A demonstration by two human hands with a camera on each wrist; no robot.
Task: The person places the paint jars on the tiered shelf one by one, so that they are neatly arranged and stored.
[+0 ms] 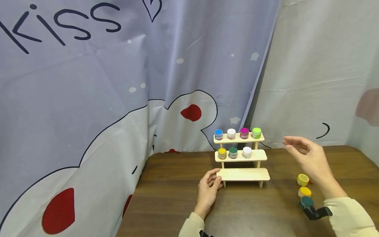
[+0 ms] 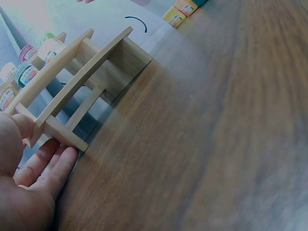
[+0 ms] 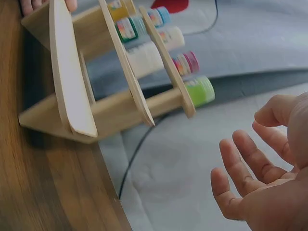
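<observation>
A three-tier wooden display stand stands upright on the table. My left hand grips the left end of its lowest tier, thumb on top and fingers beside the leg below. Several small paint jars line the upper tiers: blue, white, magenta and light green on top. Yellow, dark green and white sit on the middle tier. Raised to the right of the stand, my right hand holds nothing, its fingers loosely bent in the right wrist view.
On the brown wooden table, yellow jars and a dark teal jar stand under my right forearm, with a bit of red beside them. Printed curtains hang behind the table's back edge. A black strap sits at my right wrist.
</observation>
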